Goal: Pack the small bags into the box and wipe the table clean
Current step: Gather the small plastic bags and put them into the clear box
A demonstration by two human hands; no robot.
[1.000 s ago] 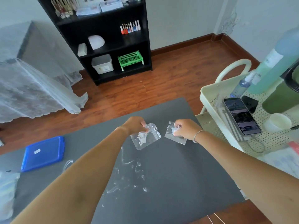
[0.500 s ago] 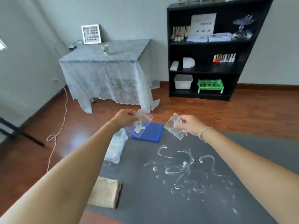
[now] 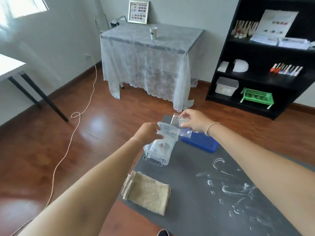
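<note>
both hands are over the clear box [image 3: 157, 150] at the table's [image 3: 196, 193] far left corner: my left hand [image 3: 150, 132] pinches one small bag [image 3: 167, 131] right above the box opening, my right hand [image 3: 196, 122] pinches a second bag [image 3: 179, 122] just beside it. packing step imo, next i'd drop both in w/o missing the rim. then cloth [image 3: 148, 191] for the white smears [image 3: 237, 189], blue lid [image 3: 199, 142] waits behind.

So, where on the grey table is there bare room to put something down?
Bare grey table lies between the folded beige cloth and the white smears, and between the clear box and those smears. The far corner is crowded: clear box, blue lid, both hands holding small bags above.
</note>
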